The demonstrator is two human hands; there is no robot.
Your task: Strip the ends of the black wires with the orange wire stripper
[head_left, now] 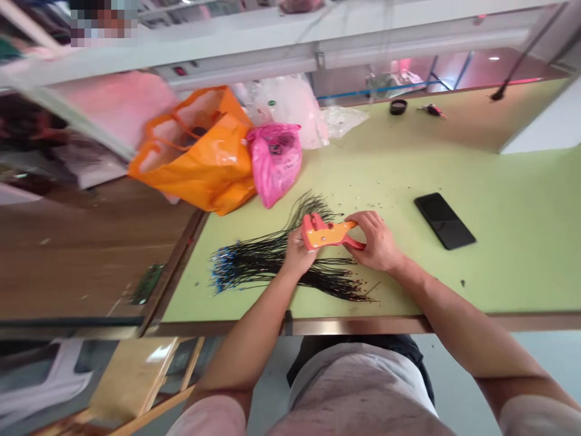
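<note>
Right hand [373, 242]: grip closed round pliers [333, 235], over bench [521, 194].
Left hand [299, 253]: at pliers' head; cannot tell what grip holds.
Wires [261, 259]: loose beneath; a dragging wrist could tangle them.

Bright, soft light; glare on orange bag [222, 166]; edges stretched, blurred (top-left patch pixelated).

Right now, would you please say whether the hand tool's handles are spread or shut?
Spread: a gap shows between its orange handle and red handle.

The tool [331, 235] is orange and red, wires [261, 255] black
</note>
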